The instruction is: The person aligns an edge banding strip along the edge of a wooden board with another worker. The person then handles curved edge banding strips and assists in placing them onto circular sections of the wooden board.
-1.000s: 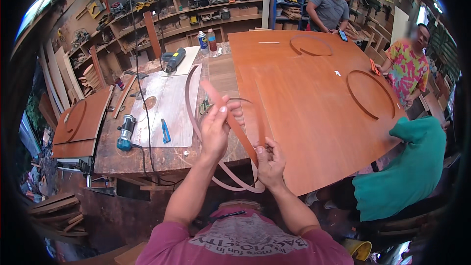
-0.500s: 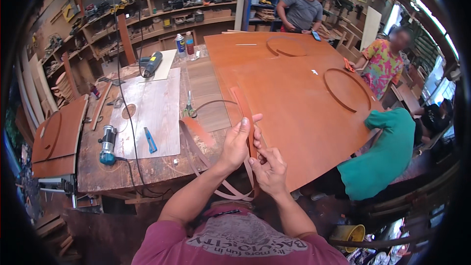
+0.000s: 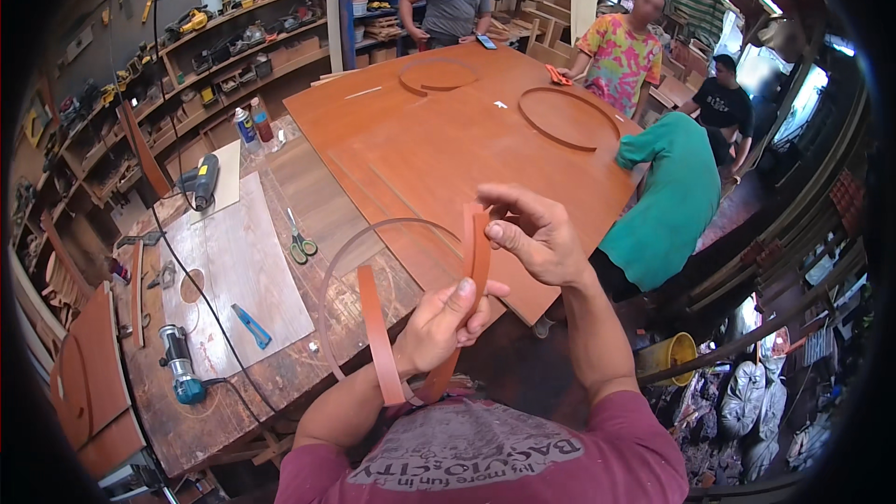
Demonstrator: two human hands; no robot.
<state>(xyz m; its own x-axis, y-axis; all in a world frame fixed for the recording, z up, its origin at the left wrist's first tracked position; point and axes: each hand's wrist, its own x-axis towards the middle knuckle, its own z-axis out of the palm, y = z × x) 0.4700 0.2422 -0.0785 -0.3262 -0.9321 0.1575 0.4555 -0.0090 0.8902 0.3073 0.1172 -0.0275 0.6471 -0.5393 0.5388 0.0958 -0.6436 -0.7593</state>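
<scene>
A long orange-brown strip of edge banding (image 3: 375,331) curls in loops in front of me. My left hand (image 3: 442,321) is closed around it, thumb on top, just off the near edge of the large orange-brown panel (image 3: 448,145). Higher up, my right hand (image 3: 539,231) pinches the strip's upper end between thumb and fingers, its other fingers stretched out. One thin loop arcs leftward over the workbench (image 3: 373,280), and another part hangs by my left forearm.
Green-handled scissors (image 3: 301,245), a blue cutter knife (image 3: 250,325), a corded trim router (image 3: 181,366) and a heat gun (image 3: 202,179) lie to the left. Coiled strips (image 3: 565,117) rest on the panel. A person in green (image 3: 667,196) leans at its right side; others stand beyond.
My view has swung to the right. My right hand has moved up from below my left hand to the strip's upper end; the loops have shifted.
</scene>
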